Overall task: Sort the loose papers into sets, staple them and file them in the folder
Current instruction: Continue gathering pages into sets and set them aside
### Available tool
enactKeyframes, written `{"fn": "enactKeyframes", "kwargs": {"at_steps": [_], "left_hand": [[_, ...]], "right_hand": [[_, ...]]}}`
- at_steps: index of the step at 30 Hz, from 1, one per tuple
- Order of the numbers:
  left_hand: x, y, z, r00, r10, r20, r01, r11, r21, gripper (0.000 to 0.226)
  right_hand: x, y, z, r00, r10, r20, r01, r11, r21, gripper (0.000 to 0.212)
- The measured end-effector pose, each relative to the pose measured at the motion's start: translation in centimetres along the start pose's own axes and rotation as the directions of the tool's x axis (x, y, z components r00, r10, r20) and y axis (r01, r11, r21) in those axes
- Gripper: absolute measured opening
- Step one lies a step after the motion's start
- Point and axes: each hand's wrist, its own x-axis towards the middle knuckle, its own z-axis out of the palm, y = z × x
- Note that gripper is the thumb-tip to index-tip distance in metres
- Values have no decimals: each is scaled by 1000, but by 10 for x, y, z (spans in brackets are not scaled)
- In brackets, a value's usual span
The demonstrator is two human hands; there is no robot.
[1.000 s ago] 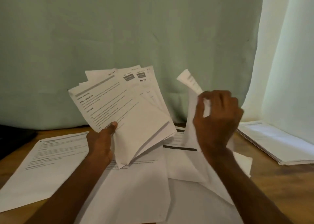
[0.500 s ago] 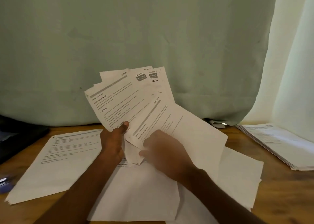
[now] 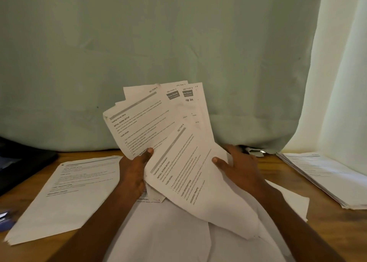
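The left hand (image 3: 132,173) grips a fan of white printed sheets (image 3: 147,120) by its lower edge, thumb pressed across the front page, holding it upright above the brown wooden table (image 3: 325,232). The corners of the fanned pages carry handwritten section labels. The right hand (image 3: 241,170) holds a single white printed sheet (image 3: 195,182), thumb on its face and fingers behind its right edge, so the page slants down across the front of the fan, just beside the left thumb and overlapping the lower right of the fan. Beneath both hands lie loose white papers (image 3: 164,232) spread flat on the table. To the left of the left hand rests a separate white printed page (image 3: 65,198), and beyond it, at the table's left edge, a dark flat object (image 3: 21,162) that I cannot make out. Well to the right of the right hand sits a neat stack of white papers (image 3: 325,176) by the pale curtain (image 3: 341,83). A green cloth backdrop (image 3: 158,43) hangs behind the table.
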Motion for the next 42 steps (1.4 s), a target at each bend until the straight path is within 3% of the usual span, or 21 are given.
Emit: {"fn": "enactKeyframes", "kwargs": {"at_steps": [2,3,6,9,12,14,16,18,23,29,32,39,42], "left_hand": [[1,-1,-2,1000,-10,19,11,1000,-11,45],[2,-1,-3,1000,-8,25,8,1000,-12,43],[6,0,-4,999,35,2,-35,999,-11,42],[10,2,-7,997,68,-29,-68,998,-1,40],[14,4,-11,996,74,-45,-74,997,9,40],[15,8,-13,994,88,-61,-87,996,17,40],[19,14,-17,991,108,-84,-106,994,23,41],[24,19,-24,987,117,-110,-114,993,31,42],[28,18,-28,991,89,-104,-88,996,18,39],[35,18,-31,999,35,-19,-35,999,9,52],[42,25,-35,1000,16,18,-16,999,-28,51],[51,33,-51,999,17,-40,-21,995,-101,42],[49,30,-47,1000,14,-17,-15,997,-79,47]], "right_hand": [[-1,1,-1,1000,-10,-27,12,997,76,15],[-1,0,-3,998,-14,-60,20,994,105,6],[1,2,-13,973,1,-231,46,979,197,15],[4,5,-26,910,149,-387,-4,937,350,8],[4,15,-35,747,401,-530,-101,857,505,10],[3,23,-38,642,555,-529,-148,766,625,15],[2,28,-38,596,653,-467,-142,658,740,23],[4,30,-36,608,685,-402,-97,566,819,31],[6,20,-23,739,615,-275,-65,472,879,32],[9,14,-18,794,583,-172,-54,349,935,29],[8,11,-19,810,546,-216,3,365,931,34],[3,-4,-14,810,523,-265,86,342,936,41],[-1,-17,-4,829,484,-279,63,415,908,37]]}}
